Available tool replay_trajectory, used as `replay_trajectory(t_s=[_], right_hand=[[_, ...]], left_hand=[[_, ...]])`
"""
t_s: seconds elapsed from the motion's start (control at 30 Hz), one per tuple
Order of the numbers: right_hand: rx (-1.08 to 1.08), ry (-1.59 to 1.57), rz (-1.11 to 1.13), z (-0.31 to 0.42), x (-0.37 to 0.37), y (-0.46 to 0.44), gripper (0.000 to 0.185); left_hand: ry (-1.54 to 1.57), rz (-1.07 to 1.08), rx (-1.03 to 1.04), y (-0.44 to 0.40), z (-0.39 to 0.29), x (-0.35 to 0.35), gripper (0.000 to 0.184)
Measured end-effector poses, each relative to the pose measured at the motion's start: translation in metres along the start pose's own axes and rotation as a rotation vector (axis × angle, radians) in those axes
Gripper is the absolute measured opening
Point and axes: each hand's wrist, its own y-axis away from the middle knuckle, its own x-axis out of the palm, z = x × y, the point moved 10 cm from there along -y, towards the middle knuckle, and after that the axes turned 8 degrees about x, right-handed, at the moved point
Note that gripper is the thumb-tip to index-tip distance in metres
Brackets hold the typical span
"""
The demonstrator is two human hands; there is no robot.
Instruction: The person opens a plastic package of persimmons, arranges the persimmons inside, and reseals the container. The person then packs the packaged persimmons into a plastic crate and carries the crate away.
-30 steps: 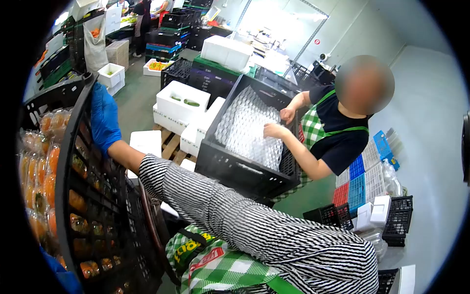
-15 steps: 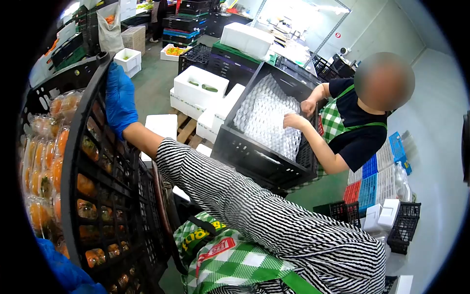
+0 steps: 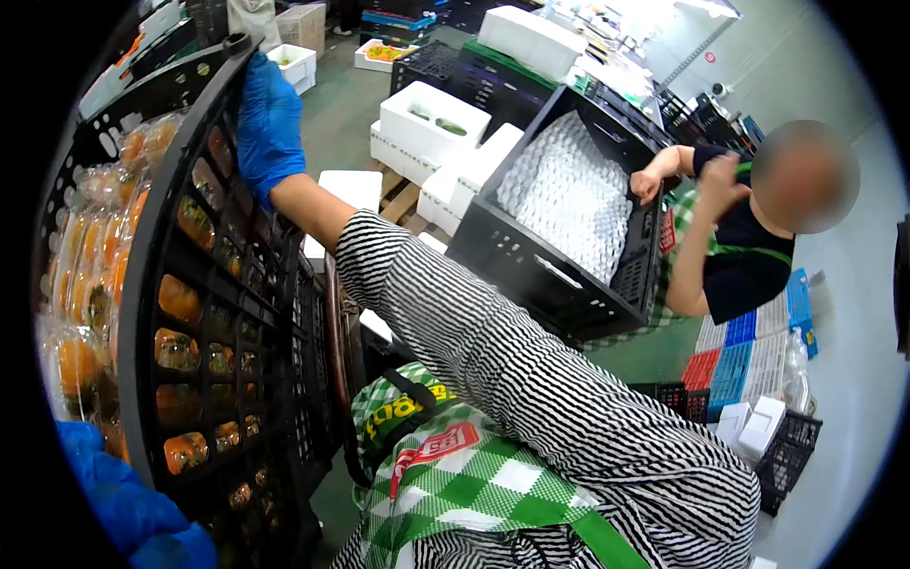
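A black plastic crate point(image 3: 142, 313) stands tilted along the left side, filled with clear plastic packs of orange produce point(image 3: 85, 275), possibly persimmons or tomatoes. My right hand point(image 3: 265, 123), in a blue glove, grips the crate's upper rim near its far corner, with the striped sleeve reaching across the view. At the lower left my left hand point(image 3: 133, 503), also blue-gloved, has its fingers curled at the crate's near edge. Part of that grip is hidden by the hand itself and the picture's dark border.
A co-worker point(image 3: 739, 237) stands beside a large black bin point(image 3: 559, 275) holding white bubble-type liner point(image 3: 569, 199). White foam boxes point(image 3: 431, 128) sit on a wooden pallet point(image 3: 398, 199). Coloured crates point(image 3: 730, 360) line the right wall. More stacked crates point(image 3: 398, 28) are at the back.
The view has shifted, so the scene sits further right and the crate looks larger. The co-worker has lifted one hand from the liner up toward the head. My grip looks the same.
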Motion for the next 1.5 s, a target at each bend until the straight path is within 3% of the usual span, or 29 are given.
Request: replay_trajectory(t_s=[0.17,0.3,0.33,0.57,0.7,0.77,0.8,0.9,0.93,1.03,1.07,1.1,1.17,1.27,1.3,1.33,1.4,1.47,1.5], right_hand=[[-0.047,0.057,-0.039,0.003,-0.002,0.001,0.032],[0.157,-0.101,0.016,-0.011,0.002,-0.002,0.03],[0.007,0.045,0.018,0.003,0.002,0.001,0.03],[0.032,-0.034,-0.06,-0.006,-0.004,0.0,0.03],[0.185,-0.054,0.017,-0.011,0.0,0.001,0.029],[0.061,0.023,-0.046,-0.006,-0.003,0.003,0.027],[-0.016,0.205,-0.055,-0.003,-0.005,0.004,0.026],[0.067,0.177,0.011,-0.01,-0.004,0.002,0.023],[-0.09,0.333,-0.008,-0.008,-0.004,0.002,0.032],[-0.172,0.361,-0.055,0.005,-0.012,0.007,0.03],[-0.015,0.23,-0.003,-0.004,-0.011,0.001,0.029],[-0.129,0.328,-0.066,0.008,-0.014,0.006,0.029],[-0.148,0.259,-0.057,0.012,-0.015,0.005,0.029],[0.275,0.063,0.067,-0.031,-0.015,-0.002,0.032],[-0.098,0.284,0.024,-0.005,-0.015,0.002,0.033],[-0.095,0.256,0.074,-0.008,-0.013,0.001,0.035],[0.011,0.146,0.156,-0.035,-0.014,-0.008,0.038],[0.39,-0.102,0.237,-0.04,-0.01,-0.004,0.042],[0.35,-0.116,0.291,-0.047,-0.011,-0.009,0.046]], left_hand=[[-0.007,-0.007,-0.035,0.004,0.004,-0.007,0.013],[-0.009,0.04,-0.037,-0.001,0.002,-0.015,0.012],[-0.003,0.056,-0.043,-0.003,0.003,-0.016,0.012],[0.045,0.024,-0.055,-0.001,0.001,-0.022,0.01],[0.103,0.004,-0.084,-0.002,0.0,-0.017,0.01],[0.234,-0.078,-0.121,-0.003,0.002,-0.015,0.008],[0.262,-0.093,-0.075,-0.003,0.0,-0.015,0.006],[0.141,-0.179,-0.116,0.007,0.003,-0.021,0.008],[0.103,-0.176,-0.158,0.011,0.006,-0.024,0.011],[-0.078,-0.288,-0.245,0.031,0.015,-0.043,0.024],[-0.116,-0.311,-0.299,0.043,0.02,-0.052,0.025],[-0.15,-0.338,-0.35,0.058,0.024,-0.061,0.027],[-0.092,-0.354,-0.495,0.103,0.039,-0.074,0.036],[-0.051,-0.415,-0.634,0.178,0.055,-0.08,0.037],[-0.01,-0.489,-0.71,0.211,0.064,-0.077,0.042],[0.007,-0.582,-0.74,0.248,0.07,-0.073,0.044],[0.034,-0.705,-0.775,0.309,0.079,-0.057,0.047],[0.041,-0.843,-0.864,0.36,0.091,-0.034,0.05],[0.024,-0.924,-0.943,0.385,0.098,-0.023,0.05]])
